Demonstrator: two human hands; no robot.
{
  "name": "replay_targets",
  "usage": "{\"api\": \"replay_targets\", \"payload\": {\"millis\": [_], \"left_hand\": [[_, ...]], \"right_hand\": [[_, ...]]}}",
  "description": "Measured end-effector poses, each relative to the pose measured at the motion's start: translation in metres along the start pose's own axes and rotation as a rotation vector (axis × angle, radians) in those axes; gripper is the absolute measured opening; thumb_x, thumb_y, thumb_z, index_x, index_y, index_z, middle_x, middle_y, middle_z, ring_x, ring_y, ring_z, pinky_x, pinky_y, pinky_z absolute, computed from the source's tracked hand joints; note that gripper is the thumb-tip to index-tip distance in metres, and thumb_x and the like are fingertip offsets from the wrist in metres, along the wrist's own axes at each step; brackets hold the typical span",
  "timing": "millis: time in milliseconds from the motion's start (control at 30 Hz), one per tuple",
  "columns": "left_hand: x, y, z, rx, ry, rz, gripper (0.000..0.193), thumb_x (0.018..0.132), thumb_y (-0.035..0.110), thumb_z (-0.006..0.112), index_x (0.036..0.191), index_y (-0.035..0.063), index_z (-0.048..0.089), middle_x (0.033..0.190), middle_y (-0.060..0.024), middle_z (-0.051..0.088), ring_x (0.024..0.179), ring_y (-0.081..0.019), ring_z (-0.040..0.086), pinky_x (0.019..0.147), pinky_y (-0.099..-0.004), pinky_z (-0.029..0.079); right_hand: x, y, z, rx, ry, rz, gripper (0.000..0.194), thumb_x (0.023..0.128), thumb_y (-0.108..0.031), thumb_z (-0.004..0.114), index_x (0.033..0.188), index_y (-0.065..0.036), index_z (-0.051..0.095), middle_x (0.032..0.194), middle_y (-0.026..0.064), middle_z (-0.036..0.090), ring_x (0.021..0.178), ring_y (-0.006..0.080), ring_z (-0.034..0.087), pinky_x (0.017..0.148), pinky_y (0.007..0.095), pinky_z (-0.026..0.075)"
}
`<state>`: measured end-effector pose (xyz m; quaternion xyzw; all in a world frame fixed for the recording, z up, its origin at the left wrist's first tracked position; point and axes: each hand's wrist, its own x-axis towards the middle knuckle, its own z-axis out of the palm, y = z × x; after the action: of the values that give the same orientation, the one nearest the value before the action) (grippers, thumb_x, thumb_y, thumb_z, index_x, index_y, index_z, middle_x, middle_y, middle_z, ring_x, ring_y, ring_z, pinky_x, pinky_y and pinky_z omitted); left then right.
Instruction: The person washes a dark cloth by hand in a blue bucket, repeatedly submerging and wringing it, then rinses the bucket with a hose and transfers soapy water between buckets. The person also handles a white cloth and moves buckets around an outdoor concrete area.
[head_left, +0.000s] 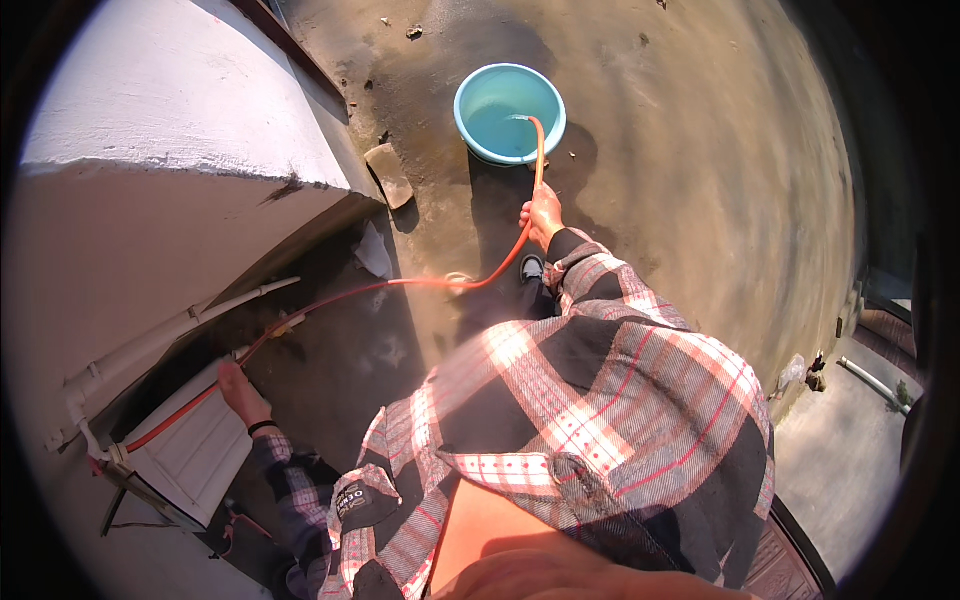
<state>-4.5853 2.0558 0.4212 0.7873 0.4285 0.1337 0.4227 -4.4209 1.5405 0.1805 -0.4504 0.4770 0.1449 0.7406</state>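
Note:
My right hand (546, 215) is closed around an orange-red hose (409, 282) near its outlet end. That end bends over the near rim of a light-blue plastic basin (558, 135), and a short stream leaves it above the water inside. Down at the left, my left hand (244, 394) grips the same hose farther back, above a white panelled sink or board (202, 442). From there the hose runs back to a fitting on a white pipe (91, 442) by the wall. My left fingertips are partly hidden.
A white-painted wall or ledge (187, 97) juts in at the left, with a pipe (247, 296) along its underside. A brick-like block (390, 176) lies by its corner. Wet concrete (675, 150) surrounds the basin. My shoe (532, 268) shows below my right hand.

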Motion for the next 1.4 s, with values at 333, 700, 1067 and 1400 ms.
{"api": "replay_targets", "payload": {"millis": [333,700,1067,1400], "left_hand": [[-0.13,0.044,0.461,0.061,-1.254,-0.067,0.065,0.091,0.031,0.052,0.141,0.0029,0.021,0.113,-0.012,0.054,0.091,-0.0167,0.057,0.074,-0.0288,0.047],[-0.174,0.021,0.475,-0.06,-1.188,-0.137,0.042,0.083,0.004,0.044,0.124,0.0096,0.049,0.11,-0.0096,0.059,0.102,-0.0189,0.056,0.088,-0.03,0.043],[-0.187,0.039,0.478,-0.23,-1.324,-0.453,0.05,0.093,0.018,0.045,0.14,0.0129,0.027,0.089,-0.0046,0.049,0.068,-0.0126,0.055,0.058,-0.0259,0.05],[-0.094,-0.074,0.514,0.243,-1.032,-0.064,0.062,0.085,0.019,0.057,0.138,0.005,0.028,0.129,-0.0229,0.041,0.113,-0.0331,0.048,0.094,-0.038,0.041]], "right_hand": [[-0.069,0.051,0.02,0.059,-0.185,0.115,0.02,0.097,-0.023,0.033,0.107,-0.007,0.039,0.071,0.0077,0.05,0.055,0.0176,0.05,0.051,0.0307,0.045],[0.038,0.006,-0.019,-0.121,-0.215,0.069,0.059,0.092,-0.045,0.044,0.131,-0.006,0.022,0.11,0.0175,0.051,0.093,0.0277,0.057,0.074,0.0389,0.05],[0.104,-0.065,0.043,-0.317,0.064,-0.269,0.023,0.094,-0.02,0.039,0.108,-0.004,0.048,0.063,0.0025,0.047,0.044,0.011,0.041,0.038,0.0271,0.032],[0.105,-0.087,0.066,-0.571,-0.114,-0.378,0.021,0.092,-0.018,0.04,0.103,-0.007,0.055,0.055,-0.0048,0.038,0.04,0.0062,0.033,0.038,0.0239,0.027]]}}
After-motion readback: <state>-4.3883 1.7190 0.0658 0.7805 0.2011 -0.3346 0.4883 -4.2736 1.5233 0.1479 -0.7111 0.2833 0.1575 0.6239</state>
